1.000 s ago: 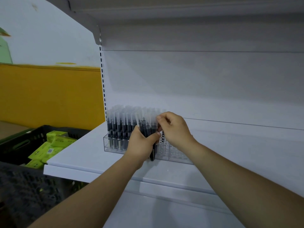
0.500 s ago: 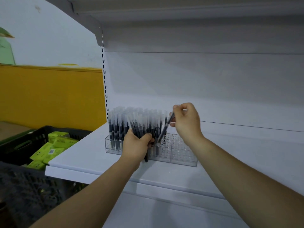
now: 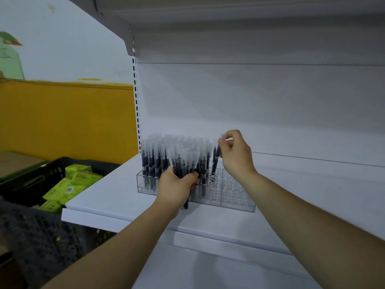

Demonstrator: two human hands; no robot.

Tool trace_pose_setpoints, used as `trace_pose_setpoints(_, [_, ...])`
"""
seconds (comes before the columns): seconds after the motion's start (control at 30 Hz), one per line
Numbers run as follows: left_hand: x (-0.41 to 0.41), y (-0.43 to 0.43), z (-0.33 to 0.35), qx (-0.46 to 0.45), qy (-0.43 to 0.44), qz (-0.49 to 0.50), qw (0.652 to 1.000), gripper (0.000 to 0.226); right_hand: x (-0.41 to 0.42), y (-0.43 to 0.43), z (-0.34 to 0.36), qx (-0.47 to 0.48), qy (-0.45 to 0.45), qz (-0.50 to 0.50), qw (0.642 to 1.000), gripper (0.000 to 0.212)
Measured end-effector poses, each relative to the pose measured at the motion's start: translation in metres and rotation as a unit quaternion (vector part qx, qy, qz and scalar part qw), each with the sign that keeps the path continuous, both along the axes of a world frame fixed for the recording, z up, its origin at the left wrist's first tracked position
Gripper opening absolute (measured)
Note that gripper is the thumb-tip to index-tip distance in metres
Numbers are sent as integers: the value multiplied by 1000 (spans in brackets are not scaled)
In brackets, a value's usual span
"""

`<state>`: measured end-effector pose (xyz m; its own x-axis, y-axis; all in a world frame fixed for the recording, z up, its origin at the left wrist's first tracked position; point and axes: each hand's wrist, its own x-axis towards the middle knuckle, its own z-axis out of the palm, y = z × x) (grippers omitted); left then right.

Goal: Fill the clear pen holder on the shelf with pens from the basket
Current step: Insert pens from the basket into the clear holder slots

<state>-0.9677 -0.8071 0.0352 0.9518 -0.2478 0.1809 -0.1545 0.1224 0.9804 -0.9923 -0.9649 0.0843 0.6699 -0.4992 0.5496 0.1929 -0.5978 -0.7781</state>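
Note:
The clear pen holder (image 3: 237,197) stands on the white shelf (image 3: 108,197), near its left end. Its left half holds several upright black pens with frosted caps (image 3: 158,157); the holes on its right side are bare. My left hand (image 3: 177,186) grips a bundle of pens (image 3: 183,163) in front of the holder. My right hand (image 3: 235,153) pinches a single pen (image 3: 215,161) by its cap, with the tip down at a hole beside the filled rows.
A black plastic basket (image 3: 41,172) with green boxes (image 3: 70,184) sits low on the left, beside the shelf's edge. A second dark crate (image 3: 35,243) lies below it. Another shelf (image 3: 229,15) overhangs above. A yellow wall is behind the basket.
My right hand drew one pen out of the bundle, swung right and lowered it to a hole in the holder. My left hand kept holding the bundle and barely moved.

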Motion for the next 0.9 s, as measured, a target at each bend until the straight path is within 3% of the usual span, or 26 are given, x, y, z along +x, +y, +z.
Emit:
trace_pose_setpoints(0.17, [1, 1, -1, 13, -1, -1, 1000, 21, 2, 3, -15, -47, 53, 11, 997, 12])
trace_pose_setpoints(0.47, [0, 1, -2, 30, -19, -2, 999, 19, 4, -2, -21, -88, 133, -12, 987, 14])
trace_pose_setpoints(0.57, [-1, 1, 0, 27, -27, -6, 999, 18, -2, 1, -14, -80, 89, -23, 993, 18])
trace_pose_setpoints(0.67, [-4, 0, 5, 19, -27, -19, 999, 20, -12, 9, -3, -44, 5, 1, 999, 1])
trace_pose_setpoints(0.7, [-5, -1, 7, 17, -28, -25, 999, 19, -16, 13, 0, -32, -7, 21, 999, 6])
trace_pose_setpoints(0.8, [-10, -4, 14, 16, -46, -41, 998, 13, -27, 23, 5, -22, 3, 81, 996, 16])
trace_pose_setpoints(0.9, [-14, -6, 18, 14, -56, -50, 997, 11, -30, 26, 5, -5, 35, 119, 992, 8])
